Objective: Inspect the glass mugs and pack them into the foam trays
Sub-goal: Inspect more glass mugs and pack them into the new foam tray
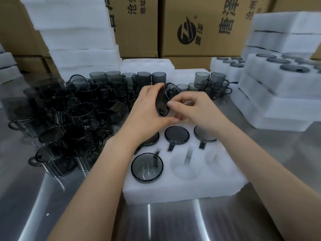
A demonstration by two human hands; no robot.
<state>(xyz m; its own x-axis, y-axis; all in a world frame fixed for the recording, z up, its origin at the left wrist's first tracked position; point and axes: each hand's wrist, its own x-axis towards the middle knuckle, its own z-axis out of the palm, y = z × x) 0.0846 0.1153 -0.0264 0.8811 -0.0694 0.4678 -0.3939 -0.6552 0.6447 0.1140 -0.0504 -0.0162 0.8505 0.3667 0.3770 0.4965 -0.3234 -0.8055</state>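
A smoky grey glass mug point(164, 99) is tilted in the air above the white foam tray point(184, 190). My left hand point(147, 112) wraps its body from the left. My right hand point(196, 110) pinches its right side with thumb and forefinger. The tray lies on the steel table in front of me. Its back row holds three mugs, one of them at the centre point(176, 135). Another mug point(147, 166) sits in the front-left pocket. The front-middle pocket point(184, 166) is empty; my right forearm covers the front-right one.
Several loose grey mugs point(69, 119) crowd the table to the left and behind. Filled foam trays point(278, 80) are stacked at the right. Empty foam point(74, 32) towers at the back left, with cardboard boxes point(199, 26) behind.
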